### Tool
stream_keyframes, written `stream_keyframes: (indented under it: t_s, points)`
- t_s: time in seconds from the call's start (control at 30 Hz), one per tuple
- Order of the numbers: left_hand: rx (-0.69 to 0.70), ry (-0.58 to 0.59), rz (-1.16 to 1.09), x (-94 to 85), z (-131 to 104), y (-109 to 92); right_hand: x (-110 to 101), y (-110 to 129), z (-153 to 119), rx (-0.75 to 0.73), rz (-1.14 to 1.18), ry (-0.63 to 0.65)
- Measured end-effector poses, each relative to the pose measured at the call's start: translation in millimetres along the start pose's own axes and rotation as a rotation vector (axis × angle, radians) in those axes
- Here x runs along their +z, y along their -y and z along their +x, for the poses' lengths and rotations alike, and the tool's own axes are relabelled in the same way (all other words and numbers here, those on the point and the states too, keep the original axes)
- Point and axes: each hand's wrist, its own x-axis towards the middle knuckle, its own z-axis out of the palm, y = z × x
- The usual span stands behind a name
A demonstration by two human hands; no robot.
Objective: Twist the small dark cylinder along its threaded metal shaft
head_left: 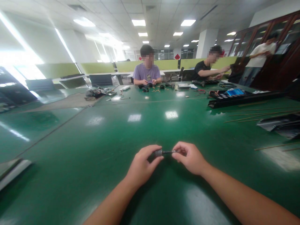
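Between my two hands, just over the green table, lies a small grey cylindrical part (159, 152) with a thin dark shaft (167, 152) running out of it to the right. My left hand (145, 162) is closed, its thumb and fingers gripping the grey cylinder from either side. The far end of the shaft is pinched in the fingertips of my right hand (189, 156), which partly cover that tip. The shaft runs level, in line with the cylinder. What kind of part it is cannot be made out.
Across the green table (112, 131) a person in a purple shirt (147, 73) handles small dark parts. Another in black (206, 68) reaches right; a third stands by the cabinets. A long black tray (243, 99) and several thin rods (248, 120) lie right, a cluttered pile (97, 93) far left.
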Motion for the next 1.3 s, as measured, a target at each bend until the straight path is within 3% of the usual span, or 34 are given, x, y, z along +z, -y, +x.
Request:
stream_keyframes:
  t_s: [1.3]
  points:
    - [0.010, -0.012, 0.005, -3.4, 1.6, 0.9, -4.4, -0.2, 1.4, -0.013, -0.031, -0.027]
